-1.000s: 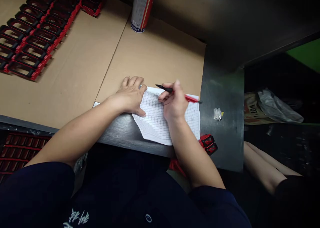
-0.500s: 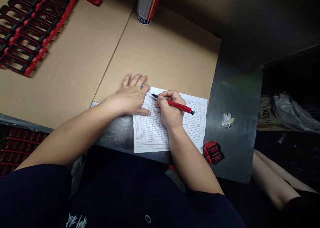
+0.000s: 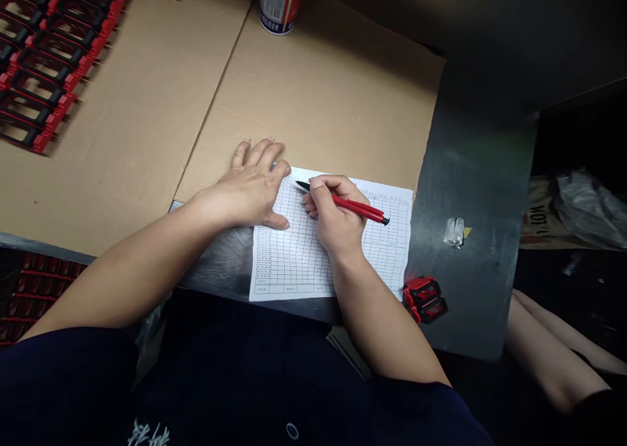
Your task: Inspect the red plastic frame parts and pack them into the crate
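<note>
A white printed form with a grid (image 3: 294, 256) lies partly on the cardboard and partly on the metal table. My left hand (image 3: 255, 188) rests flat with fingers spread, its thumb and forefinger over the form's upper left part and the other fingers on the cardboard. In my right hand (image 3: 340, 221) is a red pen (image 3: 360, 207), held in a writing grip, its black tip pointing left at the upper rows of the grid. Whether the tip touches the paper I cannot tell. Both forearms reach in from below.
Cardboard sheets (image 3: 333, 93) cover much of the metal table (image 3: 470, 289). Rows of red-and-black frames (image 3: 53, 74) stand at upper left, a spray can (image 3: 280, 5) at the back. Small red-and-black parts (image 3: 425, 299) lie right of the form. Another person's arm (image 3: 548, 348) shows at far right.
The view has shifted slightly, so the can and frames sit higher and further left. Both hands keep nearly the same pose on the form, with the pen still held.
</note>
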Available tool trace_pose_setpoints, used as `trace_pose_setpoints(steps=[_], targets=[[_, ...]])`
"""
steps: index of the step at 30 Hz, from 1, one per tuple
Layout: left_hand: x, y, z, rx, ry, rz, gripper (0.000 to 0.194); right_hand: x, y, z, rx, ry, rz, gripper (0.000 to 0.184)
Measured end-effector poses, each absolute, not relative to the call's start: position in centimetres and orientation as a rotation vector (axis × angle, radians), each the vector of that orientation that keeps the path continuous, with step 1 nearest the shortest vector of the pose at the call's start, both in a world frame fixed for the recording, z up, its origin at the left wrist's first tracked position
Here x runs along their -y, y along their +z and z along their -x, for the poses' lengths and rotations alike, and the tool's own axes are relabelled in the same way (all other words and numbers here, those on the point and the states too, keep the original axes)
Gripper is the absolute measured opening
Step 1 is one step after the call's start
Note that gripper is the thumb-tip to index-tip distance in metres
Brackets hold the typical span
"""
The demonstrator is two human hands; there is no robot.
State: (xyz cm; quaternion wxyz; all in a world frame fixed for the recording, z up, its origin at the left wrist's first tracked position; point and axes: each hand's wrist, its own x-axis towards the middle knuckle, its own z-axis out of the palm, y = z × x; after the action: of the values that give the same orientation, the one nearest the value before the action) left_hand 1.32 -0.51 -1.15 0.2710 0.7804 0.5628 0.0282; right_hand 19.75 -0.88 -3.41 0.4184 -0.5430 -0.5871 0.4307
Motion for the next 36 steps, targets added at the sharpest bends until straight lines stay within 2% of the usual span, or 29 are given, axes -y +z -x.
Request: trace_pose_setpoints(steps=[5,8,14,36], targets=[[0.48,-1.06,-1.25,-1.499,0.082,-2.088,0.090,0.73,-3.53,-19.87,1.462,1.087,1.355,0.030],[0.43,-1.01,-1.26,-1.499,0.071,-2.088,0.091,0.70,-3.61,-19.89,1.482,1.063,1.373,0.028],[0.36,-0.98,-1.31,-1.499,0.068,-2.088,0.090,0.49,-3.59,-19.77,1.404,1.124,1.422,0.008],[0.39,-0.73,-1.55,-1.524,0.033,-2.090,0.091,0.49,-3.64,-19.81,1.443,1.116,1.432,0.015]])
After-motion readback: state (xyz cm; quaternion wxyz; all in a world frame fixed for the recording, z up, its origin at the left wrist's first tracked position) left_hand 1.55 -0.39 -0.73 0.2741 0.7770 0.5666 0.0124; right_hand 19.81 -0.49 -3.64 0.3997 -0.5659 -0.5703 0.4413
